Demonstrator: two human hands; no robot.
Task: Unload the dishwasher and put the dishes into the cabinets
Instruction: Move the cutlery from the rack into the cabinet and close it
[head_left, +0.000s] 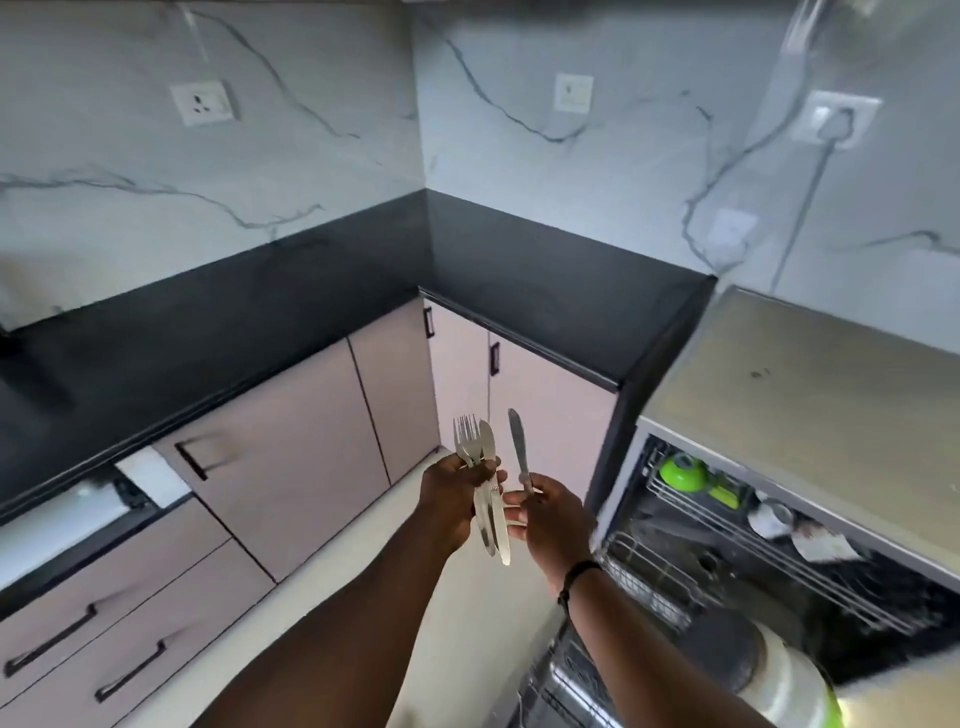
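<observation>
Steel cutlery is out — left hand (451, 496) holds a bundle of forks and knives (480, 483), right hand (550, 514) pinches one knife (521, 451). Dishwasher (779, 519) racks still carry a green bowl (683, 472); cabinets (291, 447) shut.

A black desk (218, 332) ran along the far corner beneath a marble-veined wall (311, 104); three white sockets (203, 102) sat on that wall, one at far right with a plugged cable (802, 208) hanging down.
</observation>
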